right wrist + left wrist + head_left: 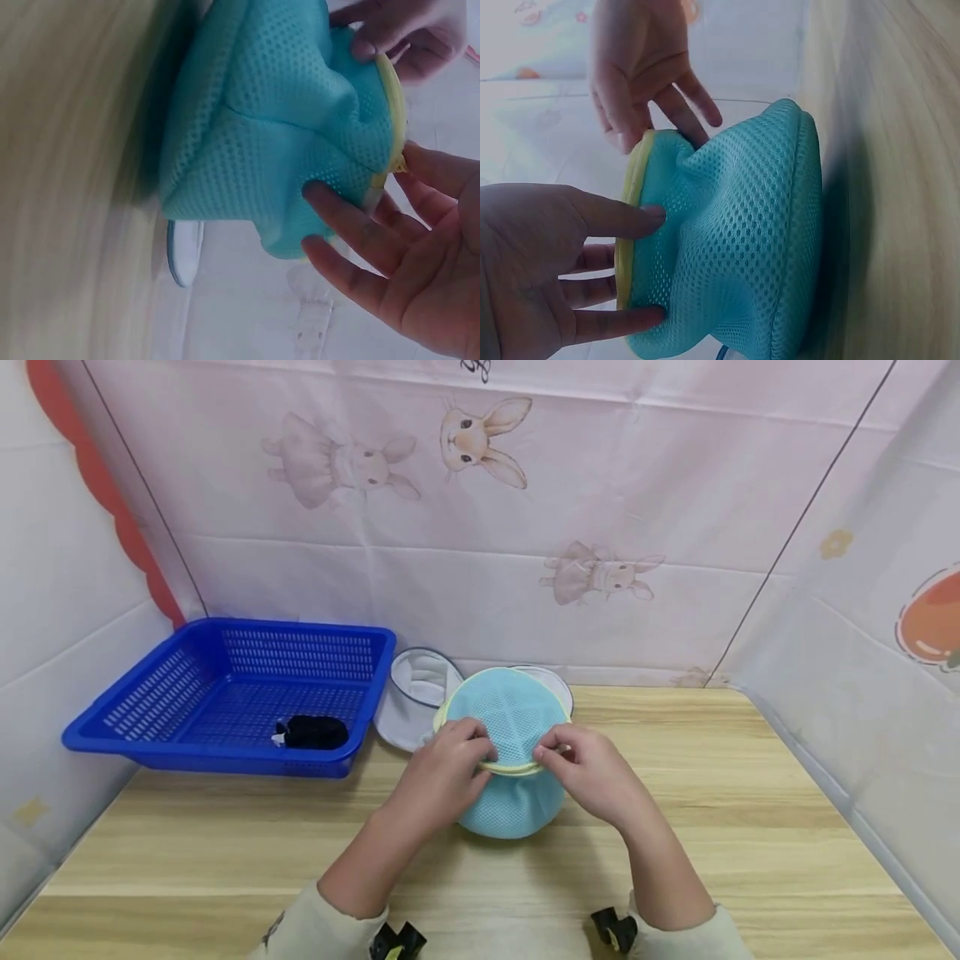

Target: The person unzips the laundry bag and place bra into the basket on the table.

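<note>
A teal mesh laundry bag (pixel 513 714) with a yellow zipped rim stands upright on the table, its side wall creased. My left hand (pixel 450 764) grips the near left part of the rim; in the left wrist view its thumb and fingers (pixel 619 322) lie against the mesh wall and the yellow edge. Opposite it, my right hand (pixel 592 772) pinches the rim at the near right. A small yellow zipper pull (pixel 400 163) shows by the right thumb in the right wrist view. What is inside the bag cannot be seen.
A blue plastic basket (pixel 300 628) stands at the left, with a small black bundle (pixel 315 732) inside. Behind the laundry bag lie white mesh bags with dark edging (pixel 397 718). Rabbit-print sheeting (pixel 465 568) borders the wooden table (pixel 712 827) at the back.
</note>
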Tool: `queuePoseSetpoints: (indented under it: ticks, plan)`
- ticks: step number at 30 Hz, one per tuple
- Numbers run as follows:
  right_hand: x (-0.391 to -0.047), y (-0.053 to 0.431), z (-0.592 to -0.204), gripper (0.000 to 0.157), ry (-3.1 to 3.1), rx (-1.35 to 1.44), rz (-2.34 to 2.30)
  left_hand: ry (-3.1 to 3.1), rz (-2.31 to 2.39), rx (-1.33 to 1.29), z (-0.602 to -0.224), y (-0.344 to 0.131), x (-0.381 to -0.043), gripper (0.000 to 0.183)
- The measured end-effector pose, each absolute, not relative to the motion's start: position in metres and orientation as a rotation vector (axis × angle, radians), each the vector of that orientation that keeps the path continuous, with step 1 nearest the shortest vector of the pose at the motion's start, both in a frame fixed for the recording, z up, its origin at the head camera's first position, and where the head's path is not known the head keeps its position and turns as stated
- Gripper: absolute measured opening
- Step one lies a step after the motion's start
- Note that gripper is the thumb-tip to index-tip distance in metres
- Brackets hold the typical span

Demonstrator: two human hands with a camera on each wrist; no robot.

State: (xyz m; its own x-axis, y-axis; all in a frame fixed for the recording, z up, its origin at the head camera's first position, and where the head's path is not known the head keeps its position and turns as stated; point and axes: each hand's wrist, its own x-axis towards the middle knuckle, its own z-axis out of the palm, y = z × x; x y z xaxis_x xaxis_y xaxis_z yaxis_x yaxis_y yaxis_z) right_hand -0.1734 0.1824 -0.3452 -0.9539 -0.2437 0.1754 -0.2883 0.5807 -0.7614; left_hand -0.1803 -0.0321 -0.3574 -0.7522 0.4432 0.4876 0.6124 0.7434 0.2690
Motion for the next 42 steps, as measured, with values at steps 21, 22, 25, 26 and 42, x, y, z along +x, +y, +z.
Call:
queuePoseSetpoints:
  ticks: [21,22,25,26,42]
  plan:
    - [-0.171,0.177,-0.346,0.004,-2.745,0.635,0.761,-2.470,-0.583,-0.718,-0.354,-0.029,-0.174,0.025]
    - [-0.171,0.178,-0.346,0.004,-2.733,0.613,0.793,-2.459,-0.586,-0.706,-0.354,-0.029,-0.174,0.026]
    - [-0.170,0.180,-0.344,0.004,-2.693,0.537,0.905,-2.452,-0.584,-0.674,-0.352,-0.029,-0.174,0.026]
    - [-0.170,0.180,-0.344,0.004,-2.681,0.509,0.938,-2.459,-0.583,-0.666,-0.351,-0.029,-0.174,0.026]
    - [-0.183,0.202,-0.344,0.023,-2.587,-0.138,1.466,-2.852,-0.616,-0.976,-0.350,-0.026,-0.173,0.018]
